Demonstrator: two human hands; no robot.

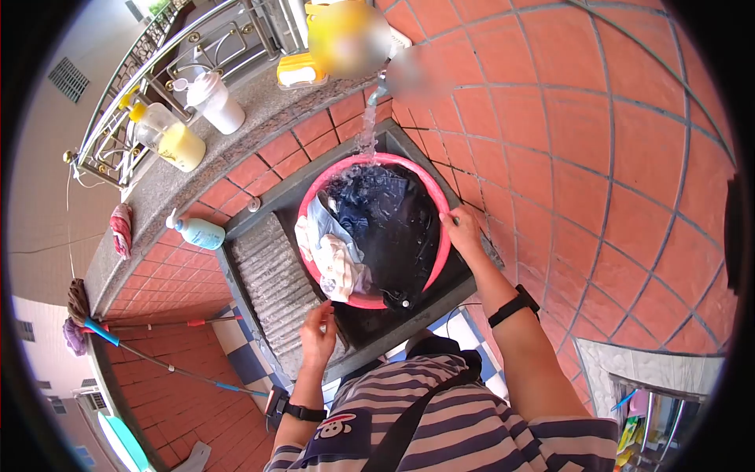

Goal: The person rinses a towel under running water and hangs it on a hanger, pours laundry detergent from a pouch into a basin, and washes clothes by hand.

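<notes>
A pink basin point(444, 253) stands in the dark stone sink point(366, 322), and water runs into it from the tap point(381, 88). Dark wet clothes point(393, 228) fill most of it, with white and light blue clothes point(336, 256) on its left side. My right hand point(464, 233) is at the basin's right rim, fingers pressed round it. Just below the basin's lower left edge is my left hand point(318, 333), beside the ribbed washboard point(279, 267); its fingers are bent, and whether they hold anything is too small to tell.
On the ledge point(259, 118) stand a yellow-topped pump bottle point(169, 138), a white cup point(216, 104) and a yellow item point(300, 71). A blue pump bottle point(198, 232) sits at the sink's left corner. Mop poles point(177, 368) lean at lower left; a tiled wall point(566, 157) rises on the right.
</notes>
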